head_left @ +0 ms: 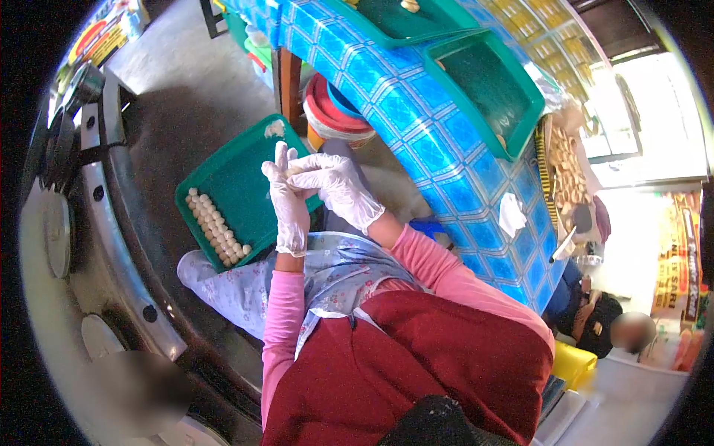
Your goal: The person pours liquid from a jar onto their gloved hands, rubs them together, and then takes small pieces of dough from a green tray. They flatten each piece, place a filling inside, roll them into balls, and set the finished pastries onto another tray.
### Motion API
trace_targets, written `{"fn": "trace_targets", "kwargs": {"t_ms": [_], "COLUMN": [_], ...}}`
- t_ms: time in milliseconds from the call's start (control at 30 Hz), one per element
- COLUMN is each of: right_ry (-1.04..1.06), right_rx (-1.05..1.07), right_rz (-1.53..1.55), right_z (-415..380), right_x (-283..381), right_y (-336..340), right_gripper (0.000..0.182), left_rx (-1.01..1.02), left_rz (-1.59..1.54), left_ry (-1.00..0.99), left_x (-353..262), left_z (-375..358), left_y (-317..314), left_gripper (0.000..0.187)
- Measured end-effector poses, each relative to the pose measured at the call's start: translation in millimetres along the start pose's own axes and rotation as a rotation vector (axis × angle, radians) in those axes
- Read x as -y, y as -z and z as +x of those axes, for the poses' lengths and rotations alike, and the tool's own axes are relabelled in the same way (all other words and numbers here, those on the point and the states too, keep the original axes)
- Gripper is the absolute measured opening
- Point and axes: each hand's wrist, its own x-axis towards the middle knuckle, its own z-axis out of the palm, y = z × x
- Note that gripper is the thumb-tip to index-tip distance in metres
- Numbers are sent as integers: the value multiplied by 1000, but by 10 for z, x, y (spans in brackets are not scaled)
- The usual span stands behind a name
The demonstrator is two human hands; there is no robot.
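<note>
My left hand (287,204) and my right hand (338,186), both in thin whitish gloves, meet in front of me above a green tray (245,152). Their fingertips are pressed together around a small pale lump of dough, mostly hidden by the fingers. Several small round dough balls (216,227) lie in tight rows along the tray's near left side. A patch of white flour (275,128) shows at the tray's far corner. The tray rests by my lap, over the flowered cloth (327,260).
A table with a blue checked cloth (416,104) curves along my right, bearing green trays (513,145) and a crumpled white cloth (512,215). Beige pieces (569,167) lie beyond it. A red-lidded bucket (327,108) stands under the table. A metal frame (119,230) runs along my left.
</note>
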Motion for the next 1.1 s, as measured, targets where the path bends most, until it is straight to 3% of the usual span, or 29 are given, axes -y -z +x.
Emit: {"fn": "trace_targets", "kwargs": {"t_ms": [133,167,233,267,300,367,400,500,633,733,767,800,833,867,900,967,1000,1067,1100], "right_ry": [59,86,238,505,372,400,389,200,64,225,591,402,705,596,901,555,698,840,816], "right_rx": [-69,-183,-275,-297,-449,-483,-532,-420,-391,-249,-50,-82,213,155,263,-423,-629,-570,-365], "right_rz": [-174,-152,-556,-1025,-641,-531,-674,-736,-814,-1070,-1494,-1531,-1770,-1499,-1782,-2007,-2052,-1569,-1486], "right_z": [-332,-448,-665,-662,-650,-519,-449,-72,204,124,171,127,191,222,169,-63,-173,-363,-357], "right_x": [914,1108,1569,1701,1879,2134,2255,2237,2108,2145,2136,2171,2226,2149,2197,2144,2104,1889,1674], "right_y": [101,143,389,717,807,1392,1552,2255,2344,2194,2303,2160,2301,2501,2384,1661,1324,740,416], "right_gripper": [26,24,21,23,23,34,40,32,25,28,29,27,29,31,30,29,29,26,23], "left_rx": [88,75,73,20,-11,-61,-66,-74,-146,-372,-343,-326,-319,-372,-426,-490,-491,-576,-600], "left_rz": [33,60,132,151,159,154,148,129,70,53,26,1,-23,-132,-136,-120,-108,-136,-152], "left_ry": [-86,-91,-92,-84,-67,-26,-18,-23,-94,-180,-186,-198,-217,-231,-280,-381,-427,-466,-475], "left_x": [-10,-66,-142,-166,-168,-163,-165,-178,-310,-618,-639,-694,-750,-838,-944,-1068,-1069,-1108,-1085], "left_z": [-16,-53,-100,-137,-154,-154,-158,-170,-215,-358,-358,-350,-376,-421,-519,-670,-718,-814,-831], "left_y": [-106,-86,94,189,322,536,592,660,808,685,819,1037,1236,1311,1299,1523,1690,1827,1861], "left_gripper": [84,84,85,85,85,88,89,91,88,90,91,92,94,93,91,87,85,81,79]}}
